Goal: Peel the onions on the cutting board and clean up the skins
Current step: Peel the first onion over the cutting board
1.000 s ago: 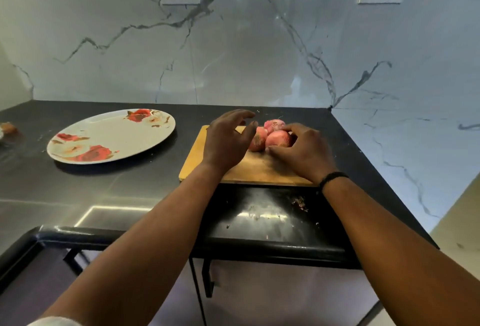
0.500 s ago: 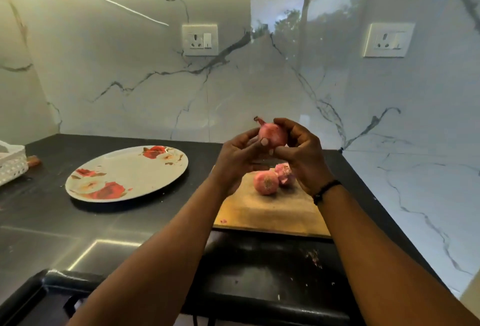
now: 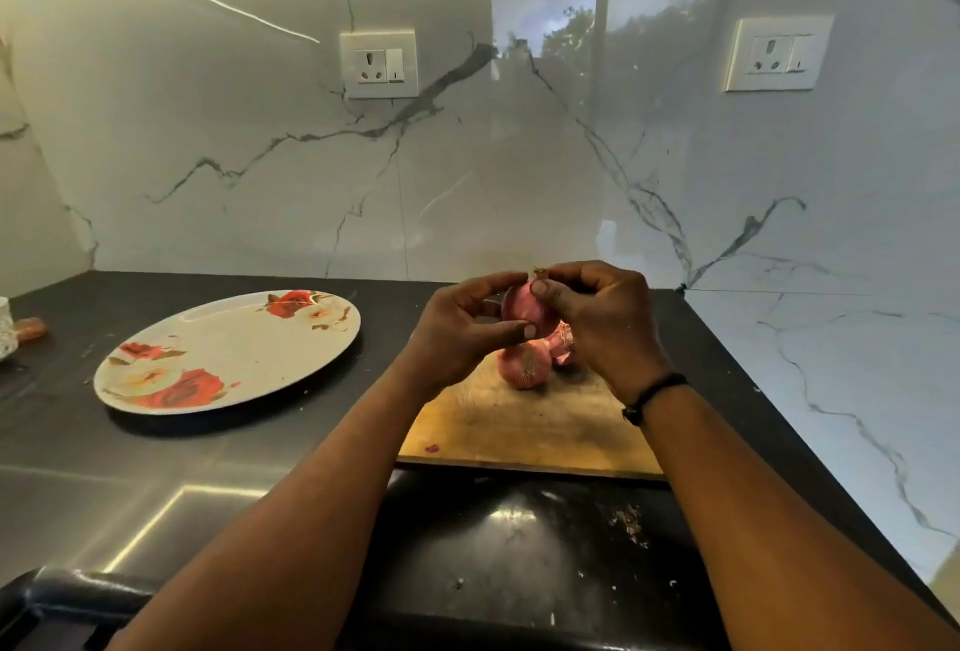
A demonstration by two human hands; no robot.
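Observation:
A pink onion (image 3: 522, 305) is held up above the wooden cutting board (image 3: 524, 429). My left hand (image 3: 462, 328) grips it from the left, thumb under it. My right hand (image 3: 602, 323) pinches the dry stem tip at the onion's top, thumb pressed on the skin. Two more onions lie on the board below: one (image 3: 523, 364) in plain sight, the other (image 3: 563, 341) partly hidden behind my right hand. A small red skin scrap (image 3: 431, 449) sits at the board's front left corner.
A floral plate (image 3: 228, 354) lies on the black counter (image 3: 78, 442) to the left of the board. A white basket edge (image 3: 4, 331) shows at far left. Skin crumbs (image 3: 631, 526) dot the counter in front of the board. Marble walls close the back and right.
One second ago both hands were down on the onions on the board. They lifted one onion, and my right fingers have since moved up to its stem tip.

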